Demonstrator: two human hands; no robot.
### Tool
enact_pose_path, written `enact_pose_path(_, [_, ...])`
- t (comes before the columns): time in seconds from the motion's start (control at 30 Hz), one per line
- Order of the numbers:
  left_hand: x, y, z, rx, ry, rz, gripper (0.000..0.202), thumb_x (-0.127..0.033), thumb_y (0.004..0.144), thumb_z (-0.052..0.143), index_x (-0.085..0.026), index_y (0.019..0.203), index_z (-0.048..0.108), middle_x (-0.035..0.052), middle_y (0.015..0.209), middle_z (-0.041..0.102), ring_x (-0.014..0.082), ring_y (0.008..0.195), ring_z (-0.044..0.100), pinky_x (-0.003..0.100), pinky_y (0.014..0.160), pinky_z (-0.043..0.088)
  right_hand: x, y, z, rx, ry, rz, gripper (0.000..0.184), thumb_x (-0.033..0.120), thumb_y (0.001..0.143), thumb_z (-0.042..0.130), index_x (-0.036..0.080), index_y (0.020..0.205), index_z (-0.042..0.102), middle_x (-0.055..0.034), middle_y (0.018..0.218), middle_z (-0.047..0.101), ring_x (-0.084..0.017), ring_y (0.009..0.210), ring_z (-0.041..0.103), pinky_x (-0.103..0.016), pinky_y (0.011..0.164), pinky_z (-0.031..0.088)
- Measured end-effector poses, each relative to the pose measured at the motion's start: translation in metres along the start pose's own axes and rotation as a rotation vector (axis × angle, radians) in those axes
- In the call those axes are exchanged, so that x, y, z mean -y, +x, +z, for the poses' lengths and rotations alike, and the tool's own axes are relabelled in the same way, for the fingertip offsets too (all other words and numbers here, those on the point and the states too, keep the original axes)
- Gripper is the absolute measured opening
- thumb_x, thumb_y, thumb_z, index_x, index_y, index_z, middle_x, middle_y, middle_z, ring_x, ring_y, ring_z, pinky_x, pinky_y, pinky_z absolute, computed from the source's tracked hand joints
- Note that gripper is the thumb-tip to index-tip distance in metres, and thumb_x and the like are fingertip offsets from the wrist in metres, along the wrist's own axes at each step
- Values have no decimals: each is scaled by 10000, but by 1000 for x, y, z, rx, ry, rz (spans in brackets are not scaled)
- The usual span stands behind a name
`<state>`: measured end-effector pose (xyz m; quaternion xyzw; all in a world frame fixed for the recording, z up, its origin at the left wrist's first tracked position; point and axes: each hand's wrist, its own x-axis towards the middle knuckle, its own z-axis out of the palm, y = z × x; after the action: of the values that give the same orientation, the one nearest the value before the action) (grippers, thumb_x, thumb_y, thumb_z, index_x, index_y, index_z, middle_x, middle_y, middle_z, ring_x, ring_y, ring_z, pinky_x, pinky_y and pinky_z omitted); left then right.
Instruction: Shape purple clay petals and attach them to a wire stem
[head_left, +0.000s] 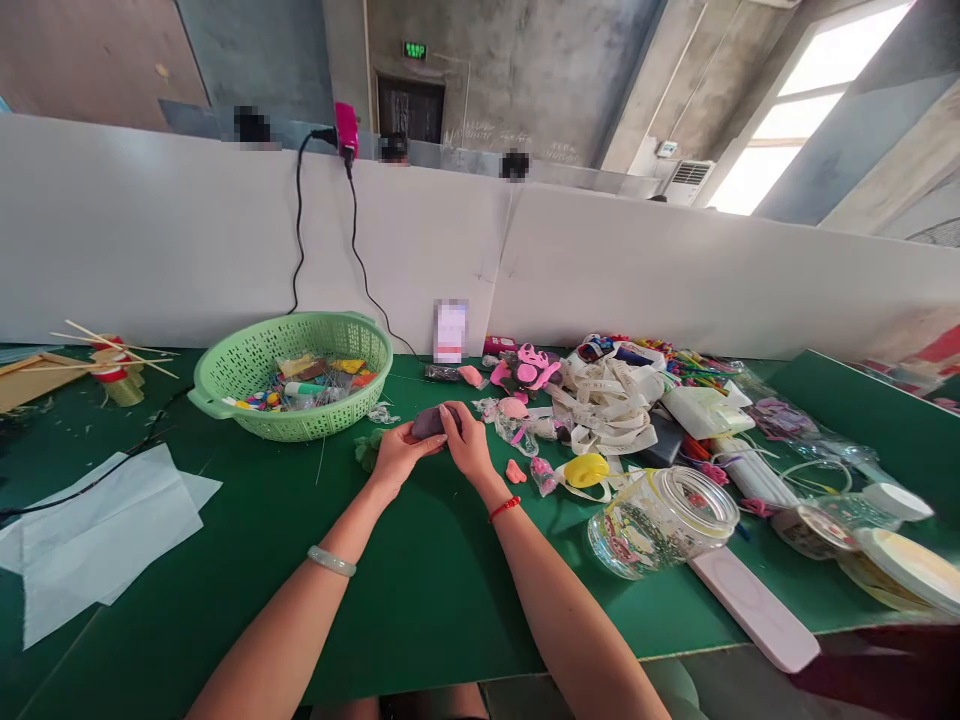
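Green table [420, 610]: left hand [401, 455], right hand [469, 442] cupping clay [431, 422].

On the tabletop [247, 600], a lump of clay [431, 422] lies between the left hand [397, 458] and right hand [466, 442], with a plastic basket [292, 375] far left, paper sheets [97, 540] nearer left, a glass jar [664, 522] right, and a partition [225, 230] along the far edge.

A green plastic basket [259, 415] holding craft supplies [311, 382] sits left of centre on the green worktop [420, 590]. White tissue sheets [105, 535] lie at lower left. A glass jar [664, 520] lies at lower right, below a heap of white printed ribbon [607, 405]. A black cable [300, 225] hangs down the white partition [187, 235] at the top.
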<state>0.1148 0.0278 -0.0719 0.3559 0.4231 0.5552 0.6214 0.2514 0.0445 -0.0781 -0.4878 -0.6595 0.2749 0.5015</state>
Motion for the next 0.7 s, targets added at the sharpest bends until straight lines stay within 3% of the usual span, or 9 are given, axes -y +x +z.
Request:
enact_pose_path(0.23, [1, 1, -3, 13, 82, 14, 549, -292, 368, 1021, -116, 829, 782, 22, 717, 780, 165, 663, 714, 307, 734, 633, -1, 4, -7, 96, 57, 18, 470, 617, 952, 433, 200, 899, 643, -10, 714, 584, -158, 660, 509, -284, 627, 369])
enact_pose_path(0.4, [-1, 0, -2, 59, 51, 0, 612, -418, 462, 1006, -129, 939, 755, 56, 861, 810, 194, 763, 752, 370, 826, 642, -1, 8, -6, 15, 210, 72, 523, 690, 890, 523, 184, 839, 647, 2, 698, 530, -126, 603, 427, -274, 552, 356])
enact_pose_path(0.57, [-1, -1, 1, 132, 62, -7, 718, -294, 390, 1029, -134, 1031, 746, 78, 968, 821, 248, 932, 771, 411, 945, 615, 2, 8, -6, 25, 320, 192, 635, 809, 793, 583, 186, 878, 668, 30, 599, 492, -103, 432, 384, -279, 395, 290])
enact_pose_path(0.7, [3, 1, -1, 93, 93, 38, 619, -327, 407, 1018, -118, 930, 762, 81, 877, 816, 243, 814, 764, 389, 823, 634, 5, 7, -6, 82, 311, 206, 675, 830, 784, 580, 182, 934, 693, 39, 528, 488, -107, 353, 381, -290, 357, 260])
